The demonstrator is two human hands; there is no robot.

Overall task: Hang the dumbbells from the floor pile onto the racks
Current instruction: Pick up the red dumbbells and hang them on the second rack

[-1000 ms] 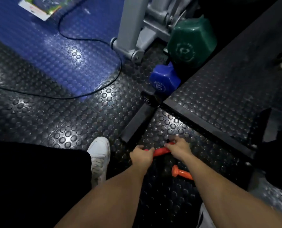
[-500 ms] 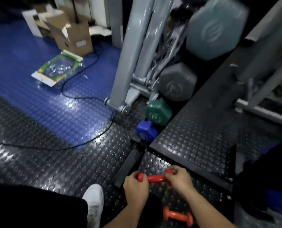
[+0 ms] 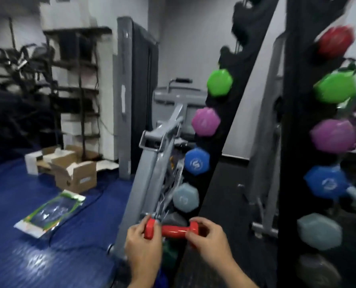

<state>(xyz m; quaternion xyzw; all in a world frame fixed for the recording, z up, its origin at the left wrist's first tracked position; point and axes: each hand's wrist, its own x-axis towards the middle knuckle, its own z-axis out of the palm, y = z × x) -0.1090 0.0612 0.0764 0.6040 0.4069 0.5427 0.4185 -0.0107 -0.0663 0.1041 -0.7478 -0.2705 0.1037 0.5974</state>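
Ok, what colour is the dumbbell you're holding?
Red-orange dumbbell, held at both ends; head view.

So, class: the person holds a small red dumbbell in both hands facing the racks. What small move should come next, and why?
Probably lift the red dumbbell toward the rack. Left hand and right hand hold its ends level, below the hung weights.

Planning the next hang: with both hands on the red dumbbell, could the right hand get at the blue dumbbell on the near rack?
Probably not yet: the right hand grips the red dumbbell. The path up to the blue dumbbell looks clear.
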